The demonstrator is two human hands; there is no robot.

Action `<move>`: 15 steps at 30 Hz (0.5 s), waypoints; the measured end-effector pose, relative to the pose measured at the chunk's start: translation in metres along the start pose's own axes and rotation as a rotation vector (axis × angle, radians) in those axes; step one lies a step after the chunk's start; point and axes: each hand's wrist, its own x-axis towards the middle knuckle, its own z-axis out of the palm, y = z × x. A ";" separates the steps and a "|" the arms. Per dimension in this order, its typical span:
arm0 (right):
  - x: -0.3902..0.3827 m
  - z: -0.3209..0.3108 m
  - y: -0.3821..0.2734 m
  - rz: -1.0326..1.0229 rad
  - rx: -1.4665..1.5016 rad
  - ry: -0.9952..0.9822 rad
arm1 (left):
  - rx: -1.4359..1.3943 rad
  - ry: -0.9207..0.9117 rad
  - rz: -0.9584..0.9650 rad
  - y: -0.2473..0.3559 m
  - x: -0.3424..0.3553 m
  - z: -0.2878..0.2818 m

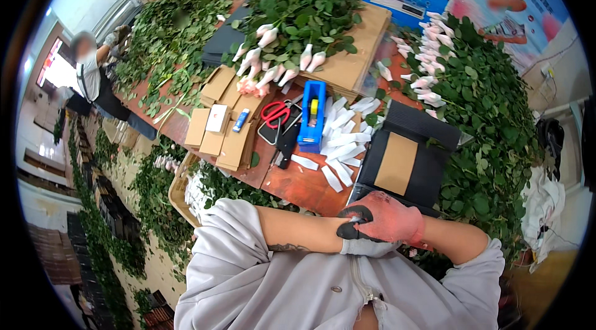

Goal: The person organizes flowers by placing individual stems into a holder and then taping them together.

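Note:
Both my hands are gloved and meet in front of my chest. My right hand (391, 221), in a worn pink-red glove with dark patches at the fingers, is closed over the wrist end of my left glove. My left hand (367, 248) shows only as a strip of grey glove beneath it; its fingers are hidden. Just beyond them lies a black corrugated sheet (413, 128) with a brown cardboard piece (397, 163) on it. White paper strips (340, 137) are scattered beside a blue tape dispenser (312, 117). Red-handled scissors (275, 115) lie left of it.
Pink roses in white sleeves (267, 37) lie on cardboard sheets (366, 38); more leafy roses (478, 94) cover the right side. Cardboard pieces (231, 144) stack at left. A crate (180, 190) stands below the table edge. A person (93, 75) works at the far left.

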 end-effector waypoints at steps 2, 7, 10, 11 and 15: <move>-0.005 -0.004 0.010 -0.057 0.009 0.102 | 0.014 -0.007 -0.070 -0.003 0.002 -0.004; -0.045 -0.002 0.073 -0.131 -0.172 0.824 | 0.864 0.285 0.368 0.000 -0.033 -0.082; -0.072 -0.010 0.113 -0.029 0.036 0.801 | 0.807 0.808 -0.299 -0.031 -0.118 -0.166; -0.072 0.001 0.128 -0.021 0.028 0.880 | 0.676 1.139 -0.396 -0.059 -0.149 -0.189; -0.074 0.036 0.146 0.012 0.020 0.975 | 0.804 1.141 -0.846 -0.133 -0.177 -0.245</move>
